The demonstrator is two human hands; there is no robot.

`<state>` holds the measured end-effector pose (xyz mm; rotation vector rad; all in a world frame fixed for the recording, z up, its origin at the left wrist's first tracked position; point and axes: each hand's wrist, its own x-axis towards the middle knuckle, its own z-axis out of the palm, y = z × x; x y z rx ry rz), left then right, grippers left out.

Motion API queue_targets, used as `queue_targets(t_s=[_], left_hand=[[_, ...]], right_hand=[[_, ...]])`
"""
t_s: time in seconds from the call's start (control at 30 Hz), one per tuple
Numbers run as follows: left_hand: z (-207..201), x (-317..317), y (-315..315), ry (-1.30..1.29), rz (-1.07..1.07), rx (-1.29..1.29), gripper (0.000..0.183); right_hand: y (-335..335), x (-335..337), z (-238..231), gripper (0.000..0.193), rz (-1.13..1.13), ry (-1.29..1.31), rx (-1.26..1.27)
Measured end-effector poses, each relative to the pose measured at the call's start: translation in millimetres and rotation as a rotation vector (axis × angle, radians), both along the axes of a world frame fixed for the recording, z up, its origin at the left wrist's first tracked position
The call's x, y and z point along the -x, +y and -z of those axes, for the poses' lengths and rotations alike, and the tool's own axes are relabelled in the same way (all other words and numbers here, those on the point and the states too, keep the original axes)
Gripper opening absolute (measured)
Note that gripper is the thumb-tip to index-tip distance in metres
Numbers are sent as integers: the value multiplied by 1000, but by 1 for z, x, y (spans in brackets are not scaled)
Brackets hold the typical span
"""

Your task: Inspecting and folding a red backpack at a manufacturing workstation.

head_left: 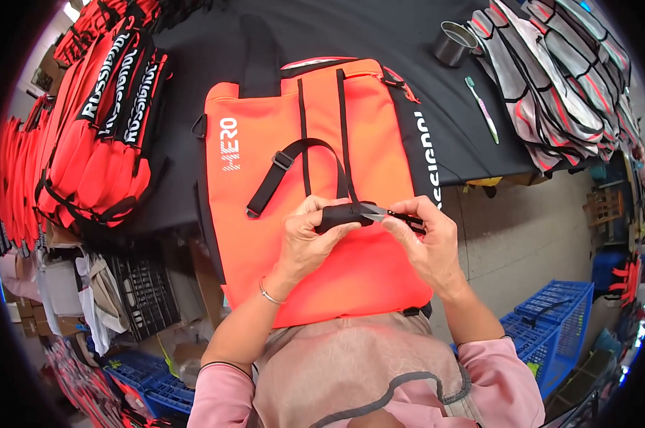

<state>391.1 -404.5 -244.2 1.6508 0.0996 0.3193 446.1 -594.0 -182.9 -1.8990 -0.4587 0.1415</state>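
A bright orange-red backpack (383,143) with black trim lies in front of me, partly on the dark-covered table and reaching to my apron. My left hand (308,239) pinches a black strap end (337,217), holding it up above the bag's face. From there a narrow webbing strap (329,148) loops up and over to the left, with a buckle (282,160) on it. In my right hand (429,246) is a pair of small thread snips (372,212) with silver blades and dark handles. The blade tips meet the right edge of the strap end; whether they are cutting I cannot tell.
Red and black bags (115,128) are stacked at the left on the dark table cover (379,32). At the right lie a metal cup (455,44), a toothbrush (483,110) and a pile of grey bags (551,78). Blue crates (551,328) stand below, right.
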Motion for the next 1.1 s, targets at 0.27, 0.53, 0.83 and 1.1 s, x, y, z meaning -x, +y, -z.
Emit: queue_targets(t_s=[0.27,0.53,0.83,1.1], left_hand=[[1,-1,2,-83,37,-64,22],[2,-1,7,-77,95,-30,26],[8,-3,10,-42,118,-2,26],[7,7,5,-35,117,-54,26]], right_hand=[[6,-6,6,21,-78,-171,126],[5,-12,11,21,-119,-234,155],[2,-19,16,21,-162,159,70],[-3,-21,13,18,-204,123,122]])
